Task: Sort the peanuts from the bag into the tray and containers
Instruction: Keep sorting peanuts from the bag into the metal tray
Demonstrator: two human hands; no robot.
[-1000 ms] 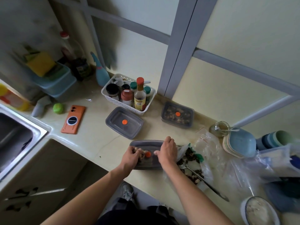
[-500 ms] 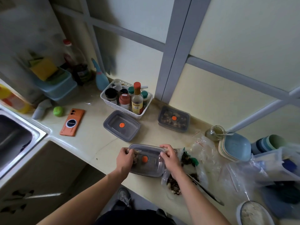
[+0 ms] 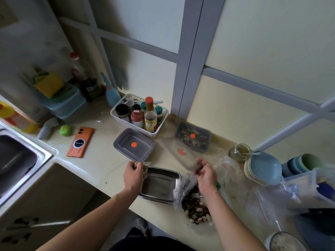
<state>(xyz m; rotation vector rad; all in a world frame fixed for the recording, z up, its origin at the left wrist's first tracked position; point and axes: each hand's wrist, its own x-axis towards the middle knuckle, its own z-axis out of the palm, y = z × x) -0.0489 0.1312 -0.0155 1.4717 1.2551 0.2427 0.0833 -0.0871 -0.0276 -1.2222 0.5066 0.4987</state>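
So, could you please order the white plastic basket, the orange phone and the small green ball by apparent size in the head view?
1. white plastic basket
2. orange phone
3. small green ball

Head view, worktop [image 3: 101, 160] beside a sink [image 3: 20, 160].

- Left hand [image 3: 133, 175]: fingers curled round a pale item [image 3: 143, 164] at the far left corner of the metal tray [image 3: 163, 173]; the item cannot be identified.
- Right hand [image 3: 206, 173]: fingers pinch the near end of a clear lid [image 3: 178, 153], which is blurred and carries an orange sticker.
- Bag [image 3: 183, 187]: clear plastic, open, just right of the tray, under the right wrist, holding a mix of dark pieces and pale peanuts [image 3: 196, 211].
- Grey container [image 3: 133, 144]: lidded, beyond the tray.
- Second container [image 3: 193, 136]: filled, lidded, against the wall.
- Basket [image 3: 126, 122] of bottles, an orange phone [image 3: 80, 142] and stacked plates [image 3: 262, 169] stand around them.
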